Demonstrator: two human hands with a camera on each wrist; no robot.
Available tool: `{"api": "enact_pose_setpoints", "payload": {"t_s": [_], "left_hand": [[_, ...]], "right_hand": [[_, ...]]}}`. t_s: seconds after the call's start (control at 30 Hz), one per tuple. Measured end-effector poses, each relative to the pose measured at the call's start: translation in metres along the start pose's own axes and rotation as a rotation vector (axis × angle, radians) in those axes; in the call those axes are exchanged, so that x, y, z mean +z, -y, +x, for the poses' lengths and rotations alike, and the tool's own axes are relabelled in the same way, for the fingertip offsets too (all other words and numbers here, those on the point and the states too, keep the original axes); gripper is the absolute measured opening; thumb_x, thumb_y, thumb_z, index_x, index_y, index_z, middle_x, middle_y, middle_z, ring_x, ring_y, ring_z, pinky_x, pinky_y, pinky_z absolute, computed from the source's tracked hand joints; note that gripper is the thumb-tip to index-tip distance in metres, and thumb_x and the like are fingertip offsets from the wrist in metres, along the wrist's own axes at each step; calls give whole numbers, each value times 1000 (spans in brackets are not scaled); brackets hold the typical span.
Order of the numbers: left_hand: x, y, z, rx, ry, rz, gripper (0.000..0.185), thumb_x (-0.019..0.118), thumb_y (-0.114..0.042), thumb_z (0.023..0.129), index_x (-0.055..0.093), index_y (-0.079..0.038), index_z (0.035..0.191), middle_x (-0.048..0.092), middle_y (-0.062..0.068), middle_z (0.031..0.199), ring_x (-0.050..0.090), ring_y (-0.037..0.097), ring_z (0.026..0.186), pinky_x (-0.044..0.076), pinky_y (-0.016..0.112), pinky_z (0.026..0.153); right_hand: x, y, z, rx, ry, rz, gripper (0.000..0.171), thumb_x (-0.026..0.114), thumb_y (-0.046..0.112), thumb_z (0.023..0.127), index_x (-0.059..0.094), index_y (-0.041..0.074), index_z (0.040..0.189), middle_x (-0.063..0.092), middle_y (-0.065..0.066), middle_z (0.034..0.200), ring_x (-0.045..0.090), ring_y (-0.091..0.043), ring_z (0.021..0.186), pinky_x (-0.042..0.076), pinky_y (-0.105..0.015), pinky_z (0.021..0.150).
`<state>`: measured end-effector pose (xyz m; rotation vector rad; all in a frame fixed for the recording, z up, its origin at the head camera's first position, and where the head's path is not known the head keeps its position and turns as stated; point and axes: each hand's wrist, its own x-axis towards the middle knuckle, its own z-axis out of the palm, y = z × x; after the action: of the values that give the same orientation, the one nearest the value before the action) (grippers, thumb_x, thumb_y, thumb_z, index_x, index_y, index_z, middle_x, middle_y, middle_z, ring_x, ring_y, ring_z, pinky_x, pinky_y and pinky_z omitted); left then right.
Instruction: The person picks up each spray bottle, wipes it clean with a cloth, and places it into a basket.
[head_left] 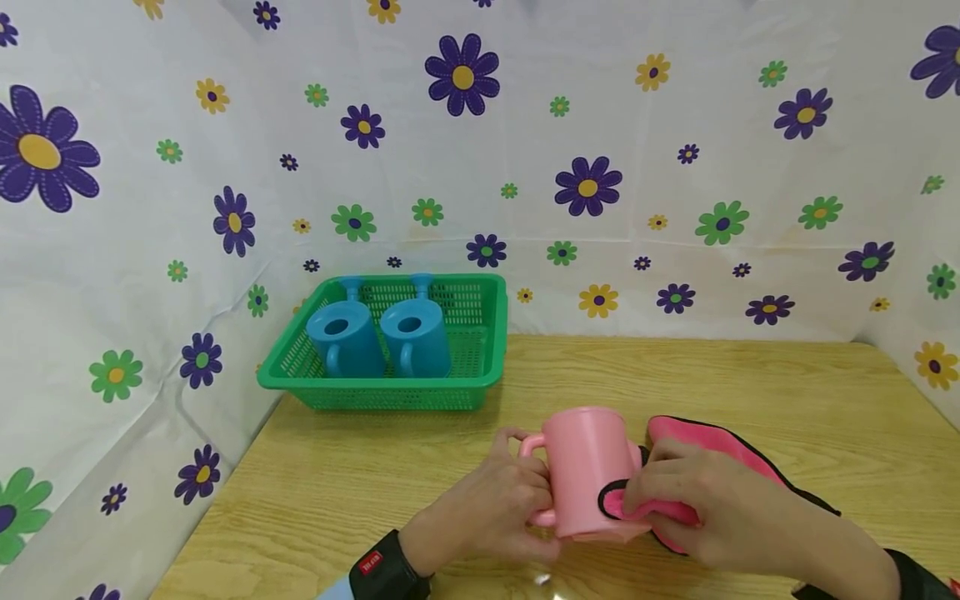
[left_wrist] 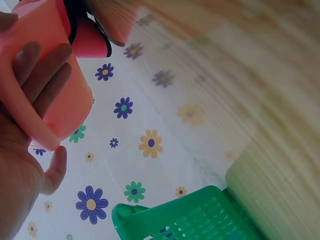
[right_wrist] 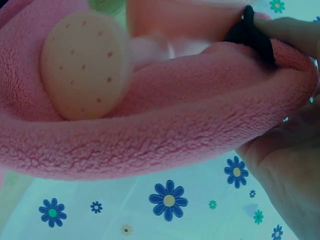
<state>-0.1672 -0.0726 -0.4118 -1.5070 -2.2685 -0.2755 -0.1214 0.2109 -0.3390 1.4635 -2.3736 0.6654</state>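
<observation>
A pink toy watering can (head_left: pixel 591 467) is held above the near part of the table. My left hand (head_left: pixel 501 492) grips its handle (left_wrist: pixel 22 107), with several fingers passed through the loop and lying against the can's side. My right hand (head_left: pixel 697 492) pinches a pink fleecy cloth (right_wrist: pixel 165 127) with black edging at the can's right side. In the right wrist view, the can's round sprinkler head (right_wrist: pixel 85 67) with small holes sits against the cloth's fleece. Part of the cloth spreads out behind the right hand. The can's spout is mostly hidden in the head view.
A green perforated basket (head_left: pixel 390 396) stands at the table's back left. Inside it are two blue watering cans (head_left: pixel 356 346), side by side, handles facing forward. A white flowered sheet (head_left: pixel 585 108) hangs behind and beside the wooden table (head_left: pixel 337 492).
</observation>
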Motion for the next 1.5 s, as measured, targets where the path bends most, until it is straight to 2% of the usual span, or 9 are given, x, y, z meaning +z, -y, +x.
{"api": "enact_pose_setpoints", "payload": {"t_s": [0.1, 0.2, 0.43, 0.7, 1.0, 1.13, 1.23, 1.4, 1.5], "left_hand": [[0, 0, 0, -9, -8, 2, 36, 80, -41, 73, 50, -26, 61, 44, -18, 64, 42, -2, 71, 35, 48, 97], [0, 0, -1, -15, -6, -15, 36, 81, -40, 73, 50, -25, 61, 44, -17, 64, 41, -2, 71, 32, 43, 93], [-1, 1, 0, 32, 0, -61, 37, 79, -39, 79, 49, -23, 64, 48, -16, 64, 49, 2, 77, 40, 30, 105], [-2, 3, -1, 54, -1, -61, 36, 78, -39, 82, 50, -22, 66, 50, -15, 66, 53, 6, 84, 44, 23, 92], [-3, 1, -1, 64, 10, -49, 38, 78, -39, 81, 49, -22, 63, 49, -14, 64, 52, 5, 80, 44, 22, 88], [-3, 0, -1, 83, 6, -58, 38, 77, -38, 81, 48, -22, 63, 48, -14, 63, 50, 5, 78, 43, 21, 85], [-2, -1, -1, 100, -17, -79, 37, 78, -37, 80, 49, -22, 63, 49, -15, 64, 50, 5, 78, 43, 21, 85], [-3, -3, 0, 146, -46, -61, 32, 78, -37, 78, 53, -22, 65, 53, -15, 65, 55, 5, 81, 45, 20, 87], [-4, -6, 0, 178, -58, -39, 29, 77, -38, 79, 55, -22, 67, 54, -16, 65, 57, 5, 82, 46, 20, 87]], "right_hand": [[-1, 3, 0, -9, 28, -11, 24, 76, 15, 92, 68, 34, 103, 67, 27, 101, 52, 4, 93, 37, -9, 99], [-2, 5, 0, -17, 31, -14, 19, 74, 18, 94, 68, 34, 104, 67, 27, 101, 52, 4, 93, 36, -10, 102], [0, 5, 1, -44, 18, 2, 31, 80, 11, 85, 68, 33, 103, 66, 28, 99, 53, 4, 93, 35, -9, 101], [4, 1, 3, -105, -18, 7, 36, 83, 5, 79, 68, 29, 101, 67, 24, 98, 54, 2, 91, 37, -12, 95], [8, -3, 4, -103, -63, -4, 38, 84, 4, 78, 70, 29, 102, 68, 23, 100, 54, 1, 89, 33, -10, 106], [9, -10, 4, -102, -117, 4, 35, 83, 4, 79, 70, 27, 102, 67, 18, 97, 51, 0, 87, 41, -7, 90], [8, -15, 4, -43, -150, 24, 34, 83, 3, 80, 70, 26, 103, 66, 13, 96, 52, -1, 88, 45, -6, 76], [6, -25, 4, 13, -209, 23, 7, 68, 28, 98, 72, 23, 102, 69, 12, 97, 58, -2, 90, 51, -9, 78], [6, -30, 4, 24, -240, -14, 27, 53, 41, 103, 72, 22, 100, 69, 14, 98, 59, -1, 90, 51, -10, 78]]}}
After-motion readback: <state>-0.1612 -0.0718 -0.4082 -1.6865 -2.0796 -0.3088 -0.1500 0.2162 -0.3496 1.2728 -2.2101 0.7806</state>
